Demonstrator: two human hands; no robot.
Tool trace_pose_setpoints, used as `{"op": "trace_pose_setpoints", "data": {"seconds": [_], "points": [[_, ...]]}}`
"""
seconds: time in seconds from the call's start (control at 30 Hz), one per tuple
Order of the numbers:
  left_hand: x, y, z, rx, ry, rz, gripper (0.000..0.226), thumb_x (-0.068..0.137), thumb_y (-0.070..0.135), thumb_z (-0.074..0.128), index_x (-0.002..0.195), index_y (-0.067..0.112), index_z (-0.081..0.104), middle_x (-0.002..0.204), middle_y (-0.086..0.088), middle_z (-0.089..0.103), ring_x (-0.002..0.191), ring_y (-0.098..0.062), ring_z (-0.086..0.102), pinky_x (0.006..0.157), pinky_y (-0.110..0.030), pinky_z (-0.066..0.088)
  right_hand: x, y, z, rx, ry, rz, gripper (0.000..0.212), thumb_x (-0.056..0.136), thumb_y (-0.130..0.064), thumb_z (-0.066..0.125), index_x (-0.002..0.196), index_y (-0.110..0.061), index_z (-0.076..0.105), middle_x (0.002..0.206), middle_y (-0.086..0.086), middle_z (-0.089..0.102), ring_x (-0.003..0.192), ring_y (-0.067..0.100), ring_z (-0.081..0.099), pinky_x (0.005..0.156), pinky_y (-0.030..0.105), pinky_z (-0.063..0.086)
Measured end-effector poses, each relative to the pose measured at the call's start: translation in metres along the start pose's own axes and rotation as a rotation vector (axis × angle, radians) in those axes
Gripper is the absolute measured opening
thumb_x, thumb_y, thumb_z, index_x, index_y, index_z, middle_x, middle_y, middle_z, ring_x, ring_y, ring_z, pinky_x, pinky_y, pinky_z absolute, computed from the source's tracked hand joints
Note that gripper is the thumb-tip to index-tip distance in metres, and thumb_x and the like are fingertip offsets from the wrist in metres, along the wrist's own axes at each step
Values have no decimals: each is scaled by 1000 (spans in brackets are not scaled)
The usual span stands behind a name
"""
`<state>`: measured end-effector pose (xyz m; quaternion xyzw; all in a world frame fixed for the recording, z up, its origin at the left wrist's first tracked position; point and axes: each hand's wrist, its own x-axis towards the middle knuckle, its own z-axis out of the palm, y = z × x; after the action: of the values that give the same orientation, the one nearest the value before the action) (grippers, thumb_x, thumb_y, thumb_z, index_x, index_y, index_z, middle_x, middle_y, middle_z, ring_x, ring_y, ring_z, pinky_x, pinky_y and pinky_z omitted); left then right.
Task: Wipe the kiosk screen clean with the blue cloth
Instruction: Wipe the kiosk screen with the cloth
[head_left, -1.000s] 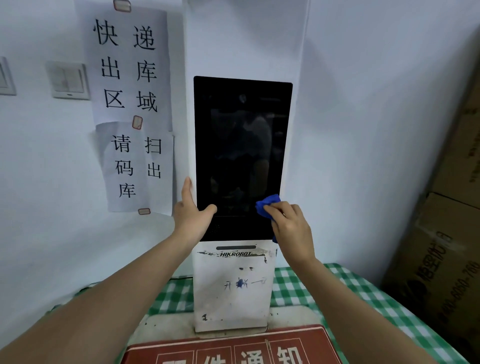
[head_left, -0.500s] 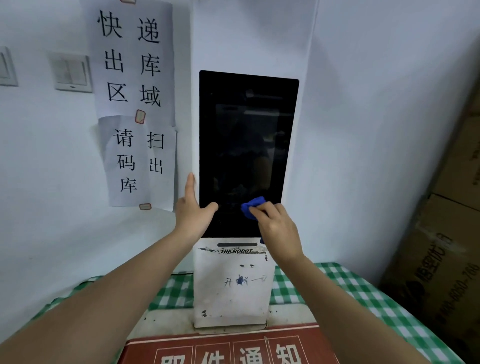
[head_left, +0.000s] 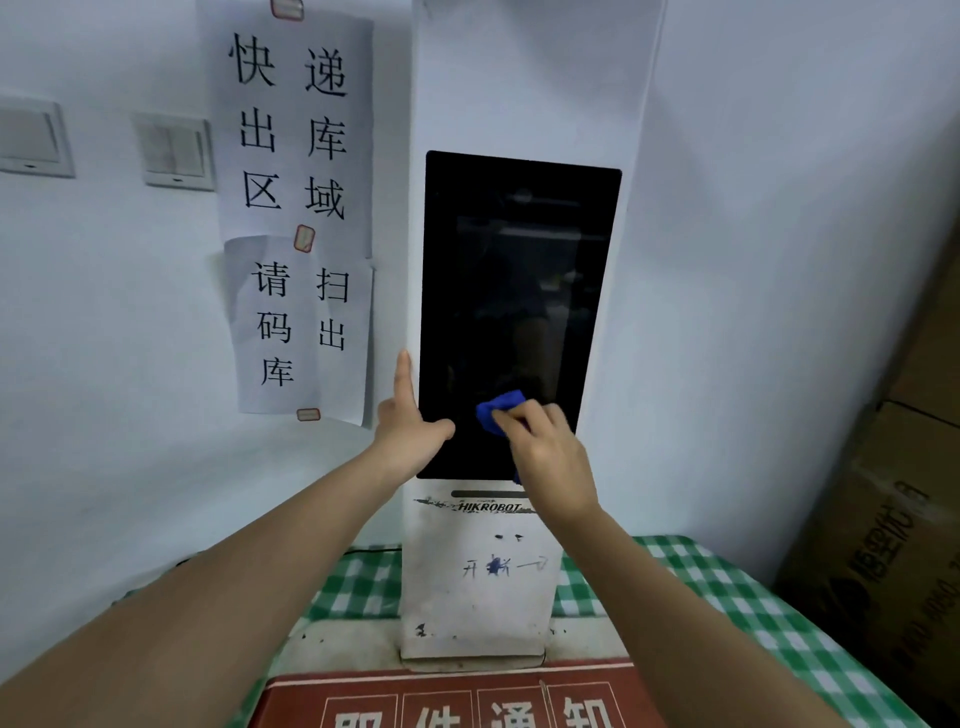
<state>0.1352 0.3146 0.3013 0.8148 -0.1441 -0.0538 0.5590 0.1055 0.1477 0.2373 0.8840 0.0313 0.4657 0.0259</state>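
A tall black kiosk screen (head_left: 514, 291) is set in a white upright kiosk body (head_left: 478, 587) marked HIKROBOT. My right hand (head_left: 548, 457) presses a bunched blue cloth (head_left: 500, 410) against the lower middle of the screen. My left hand (head_left: 408, 431) braces the kiosk's left edge, index finger pointing up along the frame and thumb resting on the lower left of the glass. Most of the cloth is hidden under my fingers.
The kiosk stands on a table with a green checked cloth (head_left: 727, 597). A red box with white characters (head_left: 457, 701) lies in front. Paper notices (head_left: 296, 208) and wall switches (head_left: 174, 150) are on the left wall. Cardboard boxes (head_left: 893, 519) stack at the right.
My right hand has slid the blue cloth leftward across the bottom of the screen, from the right edge toward the middle. My left hand has stayed on the kiosk's left edge.
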Motion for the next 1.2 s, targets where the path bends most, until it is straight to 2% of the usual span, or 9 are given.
{"op": "trace_pose_setpoints", "data": {"seconds": [0.07,0.2,0.33,0.57,0.63,0.8,1.0,1.1,1.2], "points": [[0,-1,0,-5,-8,3,95,89,7,55,151,39,-11,146,-12,28,83,-10,44,68,-21,37,1,2,-5,11,-9,-14,55,57,9,79,109,-10,70,93,3,62,73,23,52,40,26,43],[-1,1,-1,-9,-47,-17,97,90,9,55,150,40,-14,151,-13,21,127,-28,40,85,-27,30,27,2,-19,149,182,174,41,74,9,67,112,-6,68,96,7,63,79,26,55,52,33,49],[-1,-1,-2,-8,-61,-20,97,90,9,54,149,42,-16,151,-12,19,125,-26,41,86,-27,32,37,-11,-9,106,214,214,47,70,10,71,114,-5,67,97,7,62,79,25,54,48,31,48],[1,-4,-6,15,-64,-1,96,90,7,53,149,43,-14,151,-12,20,98,-15,36,75,-23,36,11,-23,4,-8,-38,-44,56,56,4,81,109,-9,69,92,5,61,75,24,55,38,21,31],[1,-5,-6,12,-78,0,96,90,7,53,149,43,-15,152,-12,18,102,-18,38,71,-21,37,15,-20,-3,46,-3,-11,49,64,2,76,111,-10,68,94,5,61,78,25,55,39,28,42],[2,-4,-8,-3,-101,-11,97,90,6,53,148,43,-16,154,-12,15,131,-26,37,86,-27,31,48,-18,-17,162,240,225,42,74,8,67,114,-6,68,98,8,62,81,26,54,51,33,50],[8,-10,-9,-8,-92,6,95,90,5,50,148,45,-13,152,-11,18,103,-14,37,74,-23,36,24,-36,8,-12,46,31,57,55,7,80,109,-9,69,93,6,60,76,24,51,41,22,31],[10,-13,-10,-23,-89,7,96,88,3,52,149,45,-11,152,-11,20,114,-17,41,86,-25,34,17,-38,6,-33,-51,-59,56,54,6,82,106,-9,70,91,5,60,71,23,52,41,20,27],[9,-14,-11,-46,-106,15,96,88,2,51,149,45,-10,154,-10,19,128,-22,39,87,-26,34,29,-38,-6,50,51,32,52,60,6,78,110,-8,69,94,6,62,78,24,56,39,24,38]]}}
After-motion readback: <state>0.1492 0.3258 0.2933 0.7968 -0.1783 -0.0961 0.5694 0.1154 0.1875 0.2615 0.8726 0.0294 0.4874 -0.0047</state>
